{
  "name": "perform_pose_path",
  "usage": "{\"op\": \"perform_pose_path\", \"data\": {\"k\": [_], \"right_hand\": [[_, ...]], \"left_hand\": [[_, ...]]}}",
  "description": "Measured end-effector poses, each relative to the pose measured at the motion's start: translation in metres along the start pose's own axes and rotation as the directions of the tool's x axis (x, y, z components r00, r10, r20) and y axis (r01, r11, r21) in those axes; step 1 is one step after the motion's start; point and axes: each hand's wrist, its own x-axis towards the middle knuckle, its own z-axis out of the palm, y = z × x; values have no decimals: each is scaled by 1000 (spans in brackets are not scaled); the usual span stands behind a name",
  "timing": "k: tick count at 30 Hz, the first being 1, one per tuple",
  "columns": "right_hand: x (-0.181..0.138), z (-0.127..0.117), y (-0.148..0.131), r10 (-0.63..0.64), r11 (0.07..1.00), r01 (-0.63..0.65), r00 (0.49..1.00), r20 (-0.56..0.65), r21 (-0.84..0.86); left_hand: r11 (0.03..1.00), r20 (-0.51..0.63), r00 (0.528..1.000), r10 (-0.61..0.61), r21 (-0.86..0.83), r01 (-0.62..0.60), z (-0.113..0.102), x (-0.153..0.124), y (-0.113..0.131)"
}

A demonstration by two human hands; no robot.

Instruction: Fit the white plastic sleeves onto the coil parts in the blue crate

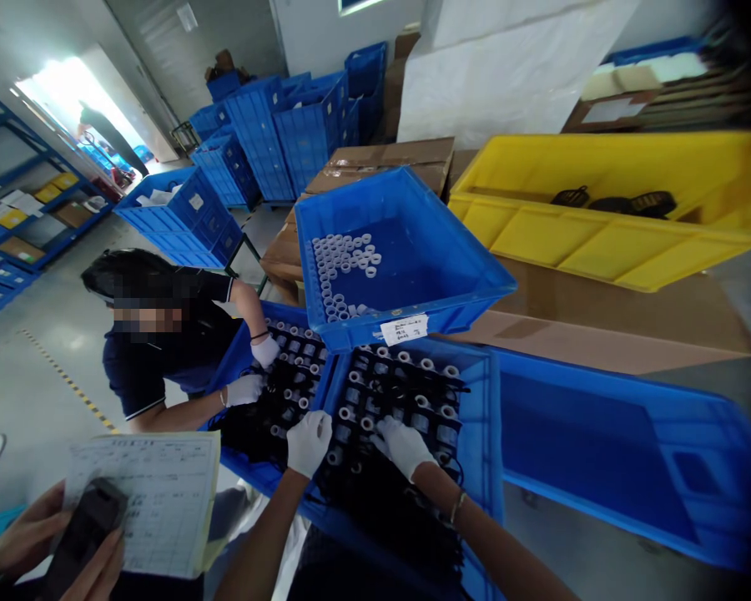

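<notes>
A left gloved hand (309,444) curls, its hold unclear, near white rings (404,357) in a blue plastic crate (489,442). The right hand (406,451) reaches among them, fingers slightly parted.

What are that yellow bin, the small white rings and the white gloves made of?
Yellow bin: probably satin-finished molded plastic, given its even color and ribbed wall.
White rings: perhaps smooth plastic, judging by their pale look, but they're too small to be sure.
White gloves: likely thin matte fabric, since they show no shine.
</notes>
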Motion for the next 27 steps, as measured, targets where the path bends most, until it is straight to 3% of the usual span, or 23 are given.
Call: {"op": "perform_pose_path", "data": {"k": [4,10,15,18,22,27], "right_hand": [[2,1,-4,-64,998,65,995,-72,18],[-4,-2,-8,25,999,-28,995,95,31],[-6,0,-9,33,999,-31,998,-46,43],[-4,-1,-9,-2,999,0,1000,30,48],[-4,-4,-8,51,997,-59,987,150,53],[-4,-1,-10,60,992,-57,998,-25,110]], "left_hand": [[1000,-13,1000,-1,13,1,0,0,1],[1000,-23,1000,18,15,-18,2,0,-2],[1000,-17,1000,3,26,-3,2,0,-2],[1000,-23,1000,11,30,-10,1,0,-1],[999,-43,999,21,28,-20,1,0,0],[1000,-26,1000,8,12,-8,0,0,0]]}}
